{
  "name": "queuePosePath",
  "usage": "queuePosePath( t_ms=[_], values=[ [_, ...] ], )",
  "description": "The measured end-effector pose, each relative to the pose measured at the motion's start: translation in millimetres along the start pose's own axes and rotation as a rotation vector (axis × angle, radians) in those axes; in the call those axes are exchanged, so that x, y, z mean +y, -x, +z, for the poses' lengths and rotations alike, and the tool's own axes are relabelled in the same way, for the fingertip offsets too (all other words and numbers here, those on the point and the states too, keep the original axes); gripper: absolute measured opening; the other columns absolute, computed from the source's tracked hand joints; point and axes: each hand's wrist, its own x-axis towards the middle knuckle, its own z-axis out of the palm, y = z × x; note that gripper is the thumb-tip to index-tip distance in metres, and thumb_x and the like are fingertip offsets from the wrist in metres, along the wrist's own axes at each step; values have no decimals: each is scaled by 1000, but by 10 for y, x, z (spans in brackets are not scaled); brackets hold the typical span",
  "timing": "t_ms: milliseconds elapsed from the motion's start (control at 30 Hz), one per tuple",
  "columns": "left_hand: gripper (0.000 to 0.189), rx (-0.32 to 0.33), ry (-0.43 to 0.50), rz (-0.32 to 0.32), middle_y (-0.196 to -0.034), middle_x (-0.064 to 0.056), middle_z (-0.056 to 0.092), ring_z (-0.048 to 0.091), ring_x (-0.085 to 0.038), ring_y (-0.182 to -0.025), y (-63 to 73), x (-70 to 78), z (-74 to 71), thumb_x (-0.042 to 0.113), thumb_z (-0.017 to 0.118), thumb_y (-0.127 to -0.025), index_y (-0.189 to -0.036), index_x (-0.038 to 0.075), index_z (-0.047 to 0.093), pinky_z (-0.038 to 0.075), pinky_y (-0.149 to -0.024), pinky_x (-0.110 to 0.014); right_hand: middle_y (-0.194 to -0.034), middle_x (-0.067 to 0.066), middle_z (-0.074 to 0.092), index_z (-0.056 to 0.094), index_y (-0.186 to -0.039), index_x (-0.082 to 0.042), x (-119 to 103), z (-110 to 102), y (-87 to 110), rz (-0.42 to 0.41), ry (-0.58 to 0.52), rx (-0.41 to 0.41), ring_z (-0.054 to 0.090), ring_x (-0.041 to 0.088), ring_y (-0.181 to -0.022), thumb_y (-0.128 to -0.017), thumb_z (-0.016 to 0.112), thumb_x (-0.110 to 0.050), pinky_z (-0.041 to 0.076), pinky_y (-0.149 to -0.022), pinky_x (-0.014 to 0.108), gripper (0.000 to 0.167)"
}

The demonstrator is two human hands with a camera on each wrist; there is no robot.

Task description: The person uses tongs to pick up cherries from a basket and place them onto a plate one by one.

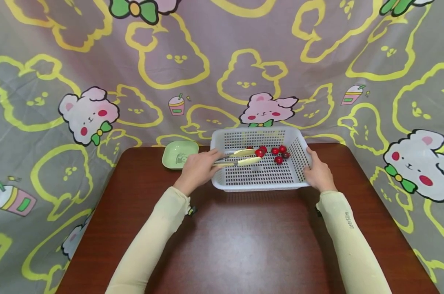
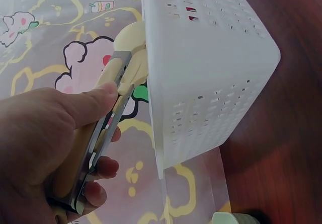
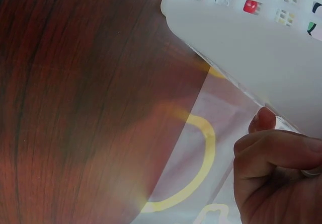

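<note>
As I watch remotely, left hand grips tongs at nine o'clock of white basket, fingers curled round handles. Tong tips parted within basket; red fruits just beside them, more at three o'clock; I cannot tell if any is pinched. Right hand pinches basket rim at three o'clock. Green dish, nine o'clock of basket, on brown table.

Just right of centre in the head view, we see a white perforated basket; small red fruits lie in its upper half, and cream-tipped tongs, slightly parted, cross its left rim.
</note>
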Motion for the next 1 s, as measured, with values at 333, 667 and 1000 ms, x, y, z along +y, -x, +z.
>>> queuePosePath(
  t_ms=[333,667,1000],
  values=[
    [41,53,49,4,-119,7,71,70,-20,-85,151,-90,-39,43,73,-96,-134,27,69,51,-62,-39,-132,37,54,14,-167,-18,-21,27,-1,2,-9,6,61,44,-95,-104,44,-16,46,-74,49,70],
    [41,107,99,2,-107,3,71,60,-16,-72,271,-172,-56,41,75,-95,-133,27,70,49,-59,-40,-131,37,55,14,-167,-19,-12,12,-6,12,-1,3,60,43,-94,-103,42,-17,45,-74,49,70],
    [42,140,146,-31,-106,5,71,66,-18,-77,370,-241,-113,36,79,-91,-131,26,71,51,-61,-44,-129,37,56,14,-168,-19,-12,-2,-8,11,-13,-3,61,43,-93,-104,42,-17,46,-72,46,70]
  ],
)
